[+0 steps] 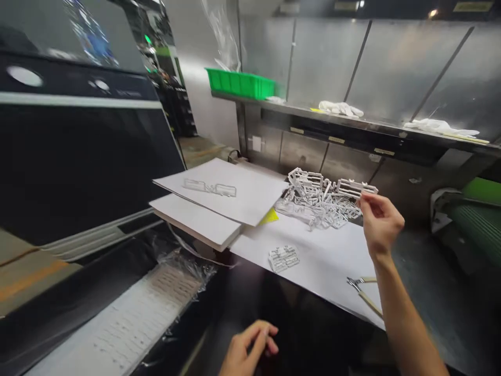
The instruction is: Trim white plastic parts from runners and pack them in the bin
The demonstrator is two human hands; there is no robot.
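My right hand [380, 222] is raised at the right, thumb and finger pinching the end of a thin white plastic frame part [352, 188]. That part spans two slotted sections and hangs over a tangled heap of similar white plastic parts [324, 206]. At the bottom centre, my left hand [250, 347] is over the dark area in front of the table, fingers loosely bent and nothing visible in them. A small stack of white parts [284, 259] lies on the white sheet [313, 271]. Near my right forearm rest cutting pliers [362, 287] with pale handles, jaws apart.
Two white boards [199, 219] are stacked at the left, with a single frame part [210, 188] on top. A green bin [240, 83] and white gloves [340, 108] sit on the back shelf. Plastic-wrapped material [144, 308] lies lower left; a dark machine [78, 156] stands beyond.
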